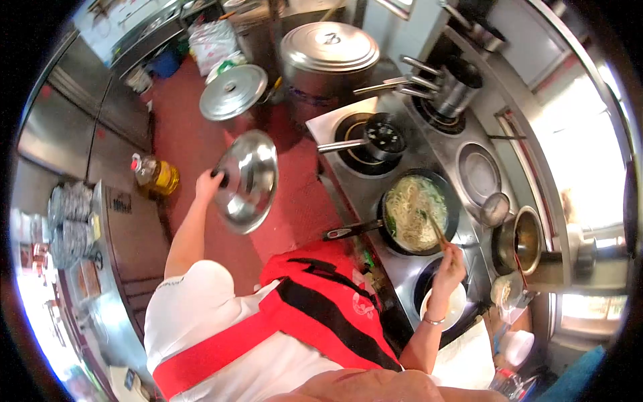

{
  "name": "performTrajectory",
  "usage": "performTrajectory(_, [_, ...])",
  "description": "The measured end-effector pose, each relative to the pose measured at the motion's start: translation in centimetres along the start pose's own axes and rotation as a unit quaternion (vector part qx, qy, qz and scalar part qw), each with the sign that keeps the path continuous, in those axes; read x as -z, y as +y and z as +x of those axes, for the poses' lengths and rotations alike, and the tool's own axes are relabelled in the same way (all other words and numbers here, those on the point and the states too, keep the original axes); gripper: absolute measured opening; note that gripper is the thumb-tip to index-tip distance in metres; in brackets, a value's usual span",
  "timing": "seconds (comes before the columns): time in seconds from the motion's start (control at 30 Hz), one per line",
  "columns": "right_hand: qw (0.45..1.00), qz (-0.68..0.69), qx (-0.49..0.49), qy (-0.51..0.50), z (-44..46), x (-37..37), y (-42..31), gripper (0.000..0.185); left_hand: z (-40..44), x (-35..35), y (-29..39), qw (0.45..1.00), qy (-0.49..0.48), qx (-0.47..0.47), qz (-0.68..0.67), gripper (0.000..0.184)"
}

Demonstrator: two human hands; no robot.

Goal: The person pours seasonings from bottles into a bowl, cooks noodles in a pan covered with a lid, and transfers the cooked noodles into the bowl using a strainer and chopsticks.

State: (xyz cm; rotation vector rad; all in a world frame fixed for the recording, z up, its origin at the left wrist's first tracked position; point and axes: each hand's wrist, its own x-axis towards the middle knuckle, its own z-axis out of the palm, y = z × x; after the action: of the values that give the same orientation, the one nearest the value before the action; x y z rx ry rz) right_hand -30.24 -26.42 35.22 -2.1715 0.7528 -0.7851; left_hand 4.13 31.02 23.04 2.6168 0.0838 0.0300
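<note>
My left hand (208, 185) grips the black knob of a shiny metal lid (253, 177), held tilted out over the floor, away from the stove. Closed around a pair of chopsticks (437, 229), my right hand (451, 265) is at the near right of a dark frying pan (454, 201). The tips of the chopsticks are in the noodles (406, 211), which lie in pale broth with some green leaves. The pan's black handle (351, 231) points left toward my apron. A white bowl (455, 309) is partly hidden behind my right forearm.
A small saucepan (385, 137) sits on the burner beyond the pan, with stacked pots (455, 87) farther back. A strainer (495, 208) and metal bowl (527, 241) stand at right. Large lidded pots (328, 50) and an oil bottle (157, 175) are on the floor side.
</note>
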Motion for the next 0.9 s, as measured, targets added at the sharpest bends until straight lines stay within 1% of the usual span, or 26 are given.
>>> performTrajectory(0.07, [0.998,0.062,-0.001,0.024,0.1,0.0,-0.3,0.015,-0.3,4.0,4.9,0.991,-0.028,0.024,-0.131,0.039])
performTrajectory(0.1, [0.999,0.039,0.009,0.03,0.2,0.2,-0.6,0.016,-0.6,5.7,7.3,0.973,-0.043,0.077,-0.212,0.037])
performTrajectory(0.13, [0.998,0.051,0.027,0.031,0.3,0.2,-1.1,0.017,-0.6,6.7,9.0,0.946,-0.058,0.125,-0.292,0.035])
performTrajectory(0.17, [0.998,0.052,0.013,0.025,0.3,0.2,-1.3,0.019,-0.4,7.0,9.8,0.946,-0.056,0.128,-0.291,0.035])
performTrajectory(0.23, [0.998,0.052,-0.001,0.021,0.5,0.1,-2.2,0.02,0.4,7.3,10.9,0.87,-0.027,0.165,-0.464,0.034])
performTrajectory(0.3, [0.997,0.056,0.026,0.039,0.8,-0.6,-3.4,0.019,1.7,6.8,10.5,0.867,-0.032,0.164,-0.47,0.034])
performTrajectory(0.4, [0.995,0.09,0.017,0.042,1.3,-1.6,-5.7,0.02,3.2,6.9,10.7,0.865,-0.054,0.148,-0.476,0.035])
performTrajectory(0.53, [0.996,0.071,0.033,0.044,1.6,-2.8,-7.2,0.02,3.7,7.9,9.8,0.871,-0.073,0.134,-0.468,0.036])
performTrajectory(0.57, [0.994,0.095,0.014,0.053,1.6,-3.3,-7.3,0.02,3.6,8.3,9.5,0.873,-0.075,0.13,-0.464,0.036])
performTrajectory(0.7, [0.989,0.132,0.039,0.059,1.2,-4.7,-8.9,0.02,3.3,9.6,8.3,0.884,-0.077,0.112,-0.446,0.037])
performTrajectory(0.77, [0.99,0.131,0.034,0.042,0.7,-5.1,-10.3,0.02,2.5,10.4,8.0,0.895,-0.072,0.099,-0.428,0.038])
performTrajectory(0.83, [0.99,0.128,0.054,0.032,0.2,-5.5,-10.4,0.019,1.5,11.6,7.0,0.908,-0.058,0.085,-0.405,0.038])
performTrajectory(0.87, [0.99,0.124,0.067,0.019,0.1,-5.6,-10.1,0.019,0.6,12.3,6.5,0.916,-0.037,0.068,-0.393,0.038])
performTrajectory(0.9, [0.993,0.094,0.071,-0.007,-0.2,-5.4,-9.8,0.022,-0.4,13.0,6.4,0.918,0.003,0.028,-0.395,0.04])
